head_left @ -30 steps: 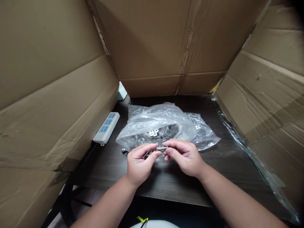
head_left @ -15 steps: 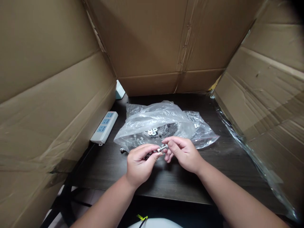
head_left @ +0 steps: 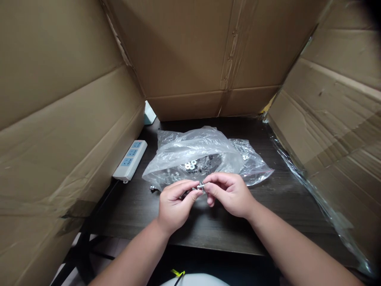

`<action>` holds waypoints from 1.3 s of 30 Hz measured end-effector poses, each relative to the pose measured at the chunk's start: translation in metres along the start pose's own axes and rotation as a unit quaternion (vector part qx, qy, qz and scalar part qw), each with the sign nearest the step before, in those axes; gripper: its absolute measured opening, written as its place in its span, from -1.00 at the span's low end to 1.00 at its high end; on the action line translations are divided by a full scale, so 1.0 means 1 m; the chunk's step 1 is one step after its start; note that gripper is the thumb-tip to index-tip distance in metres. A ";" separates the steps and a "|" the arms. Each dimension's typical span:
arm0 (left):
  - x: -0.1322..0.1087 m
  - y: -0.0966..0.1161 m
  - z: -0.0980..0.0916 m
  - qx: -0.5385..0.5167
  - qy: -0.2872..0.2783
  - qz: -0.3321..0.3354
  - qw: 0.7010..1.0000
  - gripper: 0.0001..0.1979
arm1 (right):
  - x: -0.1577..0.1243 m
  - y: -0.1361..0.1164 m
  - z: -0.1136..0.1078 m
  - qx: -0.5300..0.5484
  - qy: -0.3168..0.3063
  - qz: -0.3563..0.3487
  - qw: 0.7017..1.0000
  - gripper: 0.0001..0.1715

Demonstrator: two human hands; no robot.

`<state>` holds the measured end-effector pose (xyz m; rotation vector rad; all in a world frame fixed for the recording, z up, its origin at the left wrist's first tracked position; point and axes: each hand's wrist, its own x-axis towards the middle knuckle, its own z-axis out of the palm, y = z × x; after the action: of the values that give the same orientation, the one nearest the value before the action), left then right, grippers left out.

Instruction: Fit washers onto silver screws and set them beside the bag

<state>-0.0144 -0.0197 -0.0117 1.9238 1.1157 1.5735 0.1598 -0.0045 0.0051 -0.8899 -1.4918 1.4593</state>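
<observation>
Between my two hands is a small silver bolt (head_left: 201, 186) with a washer or nut on it, held over the near part of the table. My left hand (head_left: 177, 204) pinches one end between thumb and forefinger. From the other side, the thumb and fingertips of my right hand (head_left: 230, 193) close on the opposite end and cover most of the shank. Just beyond my hands, a clear plastic bag (head_left: 202, 145) lies with its mouth towards me. Several pale washers (head_left: 190, 164) and small dark pieces show inside it. Another small bolt (head_left: 153, 188) lies left of my left hand.
A power strip (head_left: 130, 161) lies on the dark table (head_left: 282, 214) to the left. Cardboard walls (head_left: 193, 59) enclose the left, back and right sides. At the back left corner stands a white block (head_left: 149, 113). A second clear bag (head_left: 257, 167) sticks out at right.
The fingers of my right hand have slid left along the bolt, closer to my left fingertips, so less of the shank shows. My left hand keeps its pinch.
</observation>
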 end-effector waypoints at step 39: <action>-0.002 -0.002 -0.001 0.001 0.033 -0.032 0.999 -0.82 | 0.001 0.004 0.001 0.093 -0.009 -0.016 0.996 -0.74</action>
<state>-0.0158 -0.0201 -0.0146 1.8300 1.1941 1.6124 0.1584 -0.0037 0.0010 -0.7399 -1.3511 1.5578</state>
